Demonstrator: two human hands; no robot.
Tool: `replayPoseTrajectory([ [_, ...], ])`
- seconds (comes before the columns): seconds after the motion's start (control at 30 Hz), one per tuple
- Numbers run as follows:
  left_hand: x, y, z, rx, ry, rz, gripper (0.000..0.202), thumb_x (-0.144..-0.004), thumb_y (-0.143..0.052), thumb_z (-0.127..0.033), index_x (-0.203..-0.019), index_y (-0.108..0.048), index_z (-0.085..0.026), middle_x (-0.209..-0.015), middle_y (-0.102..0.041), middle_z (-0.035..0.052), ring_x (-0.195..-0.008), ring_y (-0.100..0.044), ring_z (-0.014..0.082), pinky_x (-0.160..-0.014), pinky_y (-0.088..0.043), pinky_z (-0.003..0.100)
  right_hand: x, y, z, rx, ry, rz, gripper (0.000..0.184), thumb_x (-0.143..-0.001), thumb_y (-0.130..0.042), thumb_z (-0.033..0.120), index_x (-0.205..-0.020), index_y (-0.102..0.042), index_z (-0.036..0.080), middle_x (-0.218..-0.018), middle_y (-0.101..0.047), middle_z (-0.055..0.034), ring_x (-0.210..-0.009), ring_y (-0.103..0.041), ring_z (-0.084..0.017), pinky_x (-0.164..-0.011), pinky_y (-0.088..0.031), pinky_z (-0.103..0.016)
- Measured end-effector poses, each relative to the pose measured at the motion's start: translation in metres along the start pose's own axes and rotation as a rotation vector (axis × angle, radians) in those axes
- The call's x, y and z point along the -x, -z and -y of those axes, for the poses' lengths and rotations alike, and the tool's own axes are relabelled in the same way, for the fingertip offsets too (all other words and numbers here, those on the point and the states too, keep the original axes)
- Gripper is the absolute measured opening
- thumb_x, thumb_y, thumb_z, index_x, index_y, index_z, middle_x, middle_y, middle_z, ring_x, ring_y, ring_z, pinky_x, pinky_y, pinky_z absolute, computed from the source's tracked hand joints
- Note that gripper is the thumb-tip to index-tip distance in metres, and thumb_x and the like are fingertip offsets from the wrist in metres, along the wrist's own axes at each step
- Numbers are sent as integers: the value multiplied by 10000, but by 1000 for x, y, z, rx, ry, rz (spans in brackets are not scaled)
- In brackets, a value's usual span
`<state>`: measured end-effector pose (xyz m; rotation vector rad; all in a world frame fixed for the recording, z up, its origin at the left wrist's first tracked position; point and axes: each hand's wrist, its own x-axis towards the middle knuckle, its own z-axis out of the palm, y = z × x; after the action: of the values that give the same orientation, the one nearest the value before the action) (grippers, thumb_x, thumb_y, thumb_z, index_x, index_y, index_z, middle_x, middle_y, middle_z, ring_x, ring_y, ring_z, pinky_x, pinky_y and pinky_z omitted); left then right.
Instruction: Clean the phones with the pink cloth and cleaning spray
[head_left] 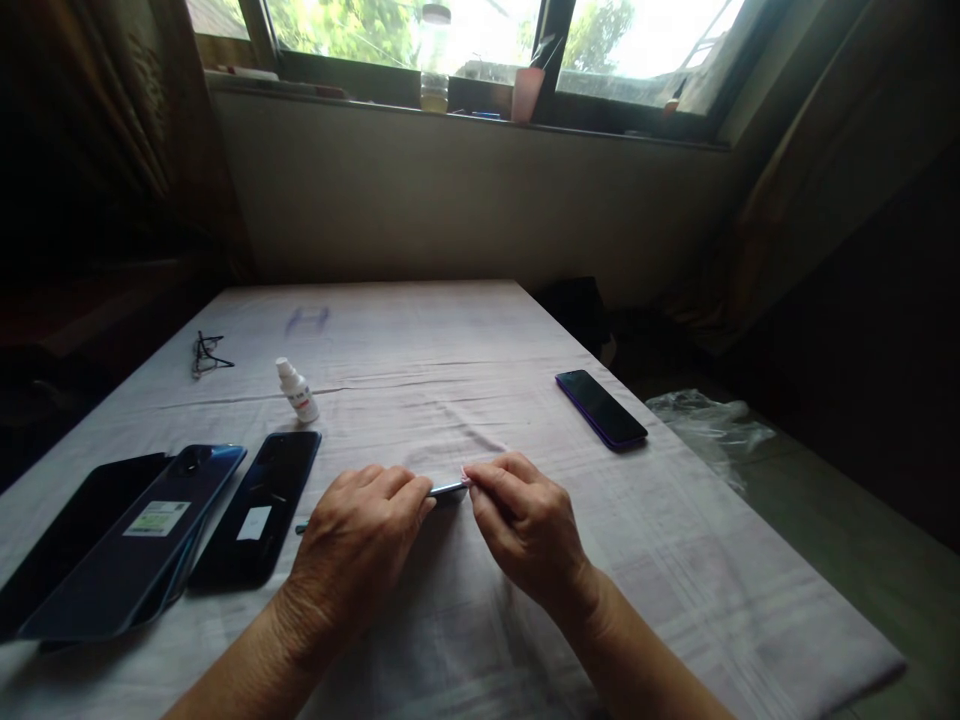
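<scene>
Over the near middle of the table, my left hand (365, 535) is wrapped round a thin dark phone (448, 489), seen almost edge-on. Most of the phone is hidden behind my fingers. At its right end, my right hand (529, 522) pinches a small pinkish-white piece of material (466, 477) against the edge. Whether that piece is cloth or paper I cannot tell. To the left of my left hand lies a black phone (259, 510) with a white label. A small white bottle (298, 391) stands tilted-looking behind it.
A stack of dark phones or panels (135, 555) lies at the left, the top one labelled. Glasses (210, 353) rest at the far left. Another phone (601, 410) with a purple edge lies near the right edge. The cloth-covered table (420, 340) has wrinkles. Clear plastic (705, 430) is beyond it.
</scene>
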<state>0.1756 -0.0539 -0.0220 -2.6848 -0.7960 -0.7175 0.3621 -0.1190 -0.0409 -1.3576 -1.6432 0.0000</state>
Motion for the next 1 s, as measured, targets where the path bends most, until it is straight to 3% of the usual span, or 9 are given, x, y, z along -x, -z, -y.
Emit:
replayPoseTrajectory([
  [0.17,1,-1,1,26,5,-21,376,-1079,-365,-300,-932,-693,-190,-822,-731,49,-713,-687,239,-679,-490,370,1,-1,-4,48,-7,69,196,-937,-566,176,-1022,-737,216,-850,-700,-34,-758,-682,-151,-722,-559,-238],
  [0.3,15,3,20,97,27,-26,418,-1079,-371,-423,-985,-721,-214,-893,-770,53,-759,-730,228,-700,-538,344,1,-1,-5,48,9,68,197,-950,-558,174,-1031,-733,212,-857,-706,-39,-775,-689,-154,-732,-563,-238],
  [0.43,47,6,51,267,173,-73,403,-1006,-485,-580,-1063,-726,-263,-954,-794,27,-774,-767,211,-639,-586,269,1,-1,-6,54,26,58,192,-959,-560,172,-1044,-725,219,-861,-711,-38,-788,-692,-154,-745,-567,-240],
  [0.5,66,5,64,439,286,-53,391,-943,-591,-609,-1090,-723,-273,-952,-799,15,-727,-771,183,-581,-587,204,0,-2,-6,57,29,54,188,-961,-561,171,-1046,-723,217,-867,-713,-39,-792,-692,-154,-751,-571,-243],
  [0.57,81,2,71,581,413,-35,345,-911,-658,-577,-1072,-732,-281,-902,-802,-1,-714,-774,182,-615,-607,196,0,-2,-6,60,32,56,188,-964,-561,169,-1049,-722,216,-870,-714,-39,-792,-691,-154,-751,-573,-245],
  [0.7,94,-2,71,754,506,-49,257,-915,-690,-501,-1031,-766,-285,-897,-807,3,-755,-785,199,-673,-635,223,1,-2,-7,88,60,45,191,-962,-569,159,-1065,-724,204,-871,-710,-44,-774,-687,-154,-727,-571,-249],
  [0.83,87,0,63,724,487,-156,244,-896,-713,-500,-1002,-786,-292,-869,-811,2,-721,-784,201,-690,-650,247,1,-2,-8,123,103,37,221,-956,-568,145,-1096,-728,205,-863,-704,-45,-742,-679,-148,-696,-570,-244],
  [1.0,85,0,58,690,458,-169,228,-905,-708,-478,-998,-783,-285,-890,-813,2,-726,-786,206,-696,-654,251,2,-3,-5,146,126,35,243,-946,-568,129,-1110,-727,213,-854,-694,-42,-731,-669,-142,-684,-570,-240],
])
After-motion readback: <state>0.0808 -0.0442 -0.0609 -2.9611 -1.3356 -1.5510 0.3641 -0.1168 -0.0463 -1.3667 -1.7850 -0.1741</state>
